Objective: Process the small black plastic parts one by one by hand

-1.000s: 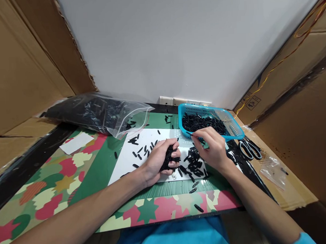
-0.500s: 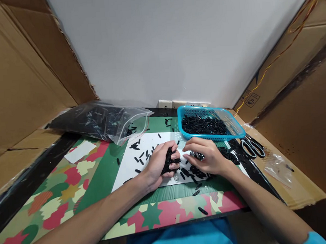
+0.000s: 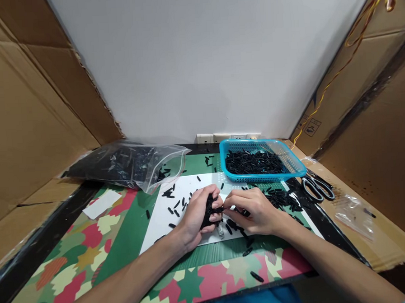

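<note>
My left hand (image 3: 200, 212) is closed around a bunch of small black slender pieces (image 3: 209, 210), some of their ends poking out between the fingers. Close on its right, my right hand (image 3: 251, 210) pinches at the tip of one of these black pieces, thumb and forefinger together. The fingertips of both hands are almost touching. Below them lies a white sheet (image 3: 155, 231) with more loose black pieces (image 3: 175, 207) scattered over it. A small clear-and-silver item (image 3: 220, 231) lies just under my left hand; I cannot tell what it is.
Behind my right hand stands a blue plastic basket (image 3: 263, 177) full of black pieces. A clear zip bag (image 3: 122, 169) with dark contents lies at the back left. Scissors (image 3: 315, 188) and a small clear bag (image 3: 357, 218) lie at the right. Cardboard walls (image 3: 367, 129) flank the table.
My right hand has moved left to my left hand, and its thumb and forefinger have closed on a black piece. My left hand keeps its bunch. The view has tilted slightly upward.
</note>
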A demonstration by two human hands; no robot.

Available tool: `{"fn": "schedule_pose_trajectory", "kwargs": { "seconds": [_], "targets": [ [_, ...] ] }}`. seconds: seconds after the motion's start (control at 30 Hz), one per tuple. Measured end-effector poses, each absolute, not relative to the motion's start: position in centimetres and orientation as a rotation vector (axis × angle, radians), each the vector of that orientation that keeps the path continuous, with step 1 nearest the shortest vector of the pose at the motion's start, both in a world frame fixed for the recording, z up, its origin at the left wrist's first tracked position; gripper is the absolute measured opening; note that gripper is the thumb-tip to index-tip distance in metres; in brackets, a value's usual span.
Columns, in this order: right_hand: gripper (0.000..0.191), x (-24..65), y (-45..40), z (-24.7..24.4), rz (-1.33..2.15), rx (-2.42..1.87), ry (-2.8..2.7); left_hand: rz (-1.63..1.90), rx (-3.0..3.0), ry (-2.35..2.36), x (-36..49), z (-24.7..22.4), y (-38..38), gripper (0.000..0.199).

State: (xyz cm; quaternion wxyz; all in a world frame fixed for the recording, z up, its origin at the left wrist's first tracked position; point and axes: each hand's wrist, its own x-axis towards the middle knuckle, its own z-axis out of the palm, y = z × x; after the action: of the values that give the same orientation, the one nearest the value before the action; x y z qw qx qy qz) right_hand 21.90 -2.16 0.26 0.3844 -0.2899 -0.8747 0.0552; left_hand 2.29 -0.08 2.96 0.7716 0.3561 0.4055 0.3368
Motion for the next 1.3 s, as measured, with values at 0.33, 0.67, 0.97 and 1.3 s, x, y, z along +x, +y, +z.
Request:
{"fn": "schedule_pose_trajectory", "kwargs": {
  "seconds": [0.33,0.67,0.97,1.3],
  "targets": [
    [0.017,21.9,-1.8,0.3,-0.011,-0.746,-2.257,0.772,0.781,0.884,2.2,2.8,0.5,0.035],
    [0.016,21.7,-1.7,-0.7,-0.226,-0.75,-2.187,0.797,0.756,0.884,2.2,2.8,0.7,0.037],
    [0.023,21.5,-1.7,-0.9,-0.179,-0.723,-2.206,0.78,0.697,0.87,2.2,2.9,0.1,0.035],
    [0.019,21.4,-2.1,0.0,-0.116,-0.706,-2.017,0.837,0.654,0.812,2.0,3.0,0.2,0.034]
  ]
}}
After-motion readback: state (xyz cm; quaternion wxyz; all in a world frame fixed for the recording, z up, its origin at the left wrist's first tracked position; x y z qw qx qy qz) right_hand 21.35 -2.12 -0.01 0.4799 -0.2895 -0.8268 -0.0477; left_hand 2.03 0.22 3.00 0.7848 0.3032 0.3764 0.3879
